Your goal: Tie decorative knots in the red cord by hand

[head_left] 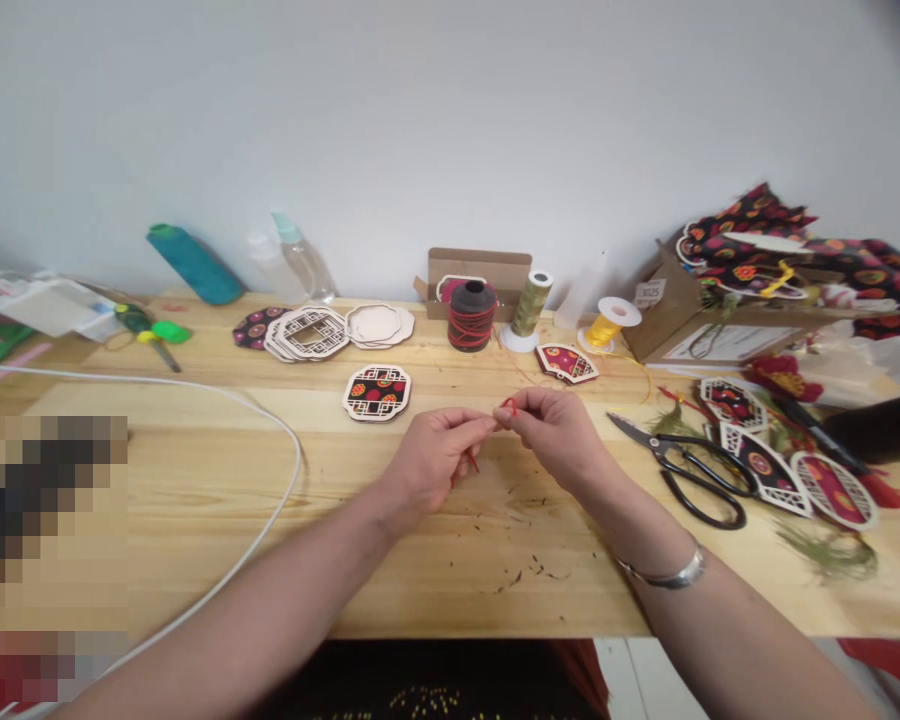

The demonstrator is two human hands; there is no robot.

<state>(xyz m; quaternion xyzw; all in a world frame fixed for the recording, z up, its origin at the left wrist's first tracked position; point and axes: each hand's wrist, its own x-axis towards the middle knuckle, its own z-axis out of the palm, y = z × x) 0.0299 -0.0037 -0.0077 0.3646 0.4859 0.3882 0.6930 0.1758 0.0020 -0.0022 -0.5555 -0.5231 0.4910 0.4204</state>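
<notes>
Close together, hands (429, 455) pinching red cord (473, 459)

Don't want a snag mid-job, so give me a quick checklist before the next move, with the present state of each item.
1. Red cord gripped by left hand and right hand: ok, in the fingertips.
2. Red cord knotted: cannot tell, fingers cover part of it.
3. Scissors clear of right hand: ok, lying to its right.
4. Framed patterned piece flat, clear of both hands: ok.
5. Tabletop free of scraps: not ok, dark bits scattered.
</notes>
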